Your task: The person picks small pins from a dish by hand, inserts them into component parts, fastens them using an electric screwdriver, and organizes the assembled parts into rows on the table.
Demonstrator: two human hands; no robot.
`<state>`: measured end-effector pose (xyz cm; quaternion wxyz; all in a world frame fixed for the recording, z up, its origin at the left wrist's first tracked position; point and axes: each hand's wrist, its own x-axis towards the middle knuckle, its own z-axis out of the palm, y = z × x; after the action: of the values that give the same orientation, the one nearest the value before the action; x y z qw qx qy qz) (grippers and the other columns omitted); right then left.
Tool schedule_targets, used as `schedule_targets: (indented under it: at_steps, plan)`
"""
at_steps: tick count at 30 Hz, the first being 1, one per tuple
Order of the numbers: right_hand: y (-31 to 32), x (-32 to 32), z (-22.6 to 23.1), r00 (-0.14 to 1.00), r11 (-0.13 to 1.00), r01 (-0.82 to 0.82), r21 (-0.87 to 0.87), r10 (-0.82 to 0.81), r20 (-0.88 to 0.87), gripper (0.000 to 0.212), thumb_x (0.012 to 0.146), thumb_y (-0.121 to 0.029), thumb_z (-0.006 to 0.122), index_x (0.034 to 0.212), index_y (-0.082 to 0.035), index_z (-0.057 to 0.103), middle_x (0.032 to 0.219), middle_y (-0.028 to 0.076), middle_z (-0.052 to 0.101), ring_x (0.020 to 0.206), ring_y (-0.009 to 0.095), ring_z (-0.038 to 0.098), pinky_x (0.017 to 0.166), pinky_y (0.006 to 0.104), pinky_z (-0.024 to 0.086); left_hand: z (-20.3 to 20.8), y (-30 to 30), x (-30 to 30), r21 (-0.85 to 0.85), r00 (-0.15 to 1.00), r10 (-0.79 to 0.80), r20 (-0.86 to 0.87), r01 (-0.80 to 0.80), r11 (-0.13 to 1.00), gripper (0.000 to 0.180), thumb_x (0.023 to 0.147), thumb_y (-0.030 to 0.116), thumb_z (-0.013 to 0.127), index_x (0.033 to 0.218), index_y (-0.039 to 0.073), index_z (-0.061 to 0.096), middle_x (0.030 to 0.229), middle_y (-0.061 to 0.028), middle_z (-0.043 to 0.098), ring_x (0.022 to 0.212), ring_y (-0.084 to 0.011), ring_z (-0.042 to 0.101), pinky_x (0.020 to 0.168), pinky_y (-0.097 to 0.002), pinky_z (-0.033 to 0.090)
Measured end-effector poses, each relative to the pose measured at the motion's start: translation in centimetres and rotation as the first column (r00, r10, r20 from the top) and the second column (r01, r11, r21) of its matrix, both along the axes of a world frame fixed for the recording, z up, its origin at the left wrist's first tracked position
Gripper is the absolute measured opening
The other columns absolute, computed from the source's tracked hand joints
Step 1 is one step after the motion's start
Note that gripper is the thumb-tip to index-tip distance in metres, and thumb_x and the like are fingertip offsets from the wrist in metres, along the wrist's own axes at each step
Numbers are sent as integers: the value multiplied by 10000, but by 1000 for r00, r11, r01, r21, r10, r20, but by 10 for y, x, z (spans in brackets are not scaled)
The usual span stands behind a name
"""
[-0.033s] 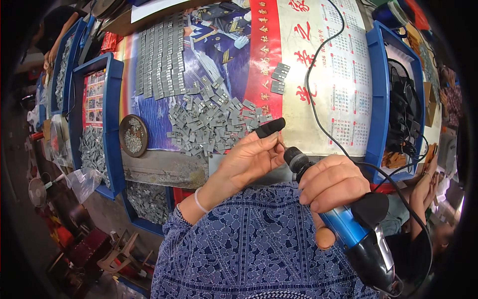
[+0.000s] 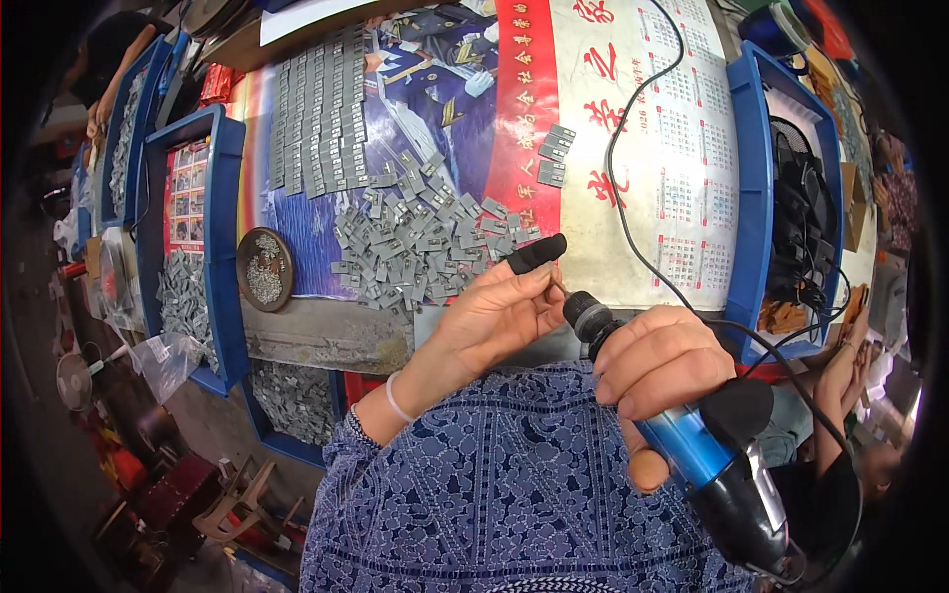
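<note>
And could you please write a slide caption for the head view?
Right hand grips a blue-and-black power tool pointed at the left hand, near a heap of small grey pieces.

Left fingers point(image 2: 516, 289) pinched — right fingers point(image 2: 660, 341) curled.

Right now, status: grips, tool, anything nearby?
Right grip around blue-black power tool. Left grip by tool's chuck, hold unclear. Grey pieces piled just beyond left grip.
</note>
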<state>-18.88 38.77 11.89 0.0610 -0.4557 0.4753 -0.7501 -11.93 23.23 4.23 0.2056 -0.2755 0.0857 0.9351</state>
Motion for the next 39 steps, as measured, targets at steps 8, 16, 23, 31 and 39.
schedule_targets:
  at_steps: [8,16,23,31,39]
  plan:
    - [8,-6,-7,995,999,18,38,-22,99,454,660,-395,809,826,-48,569,774,100,637,680,237,640,637,330,525,-4,-2,-1,-30,997,-22,-77,20,999,159,904,126,567,1045,54,550,937,-23,592,873,-120,567,791,-269,497]
    - [8,-5,-14,990,994,83,-69,-74,124,480,676,-427,791,831,-43,548,759,100,631,686,225,640,656,333,526,-9,0,-4,-155,991,-47,-128,27,988,219,896,139,581,1090,40,555,965,-45,612,900,-143,590,825,-280,506]
    - [16,-12,-14,995,1000,27,-14,-25,102,498,668,-431,792,867,-46,546,786,102,633,718,232,641,677,335,521,-12,1,-4,-147,993,-66,-100,51,988,250,901,150,573,1121,36,541,982,-47,616,921,-147,589,830,-278,508]
    - [20,-15,-11,994,998,7,59,-13,104,488,658,-407,807,877,-55,548,801,98,631,742,240,640,694,343,516,-5,1,-11,-126,997,-65,-52,58,990,259,924,162,536,1146,31,522,1037,-84,610,962,-167,587,846,-301,506]
    - [24,-19,-15,993,996,87,-21,-85,83,497,664,-405,807,861,-28,549,773,105,621,716,227,631,699,343,523,-9,-17,-23,-966,858,-477,-193,-250,-59,404,832,98,616,1190,-38,486,1136,-169,567,1048,-277,533,890,-356,429]
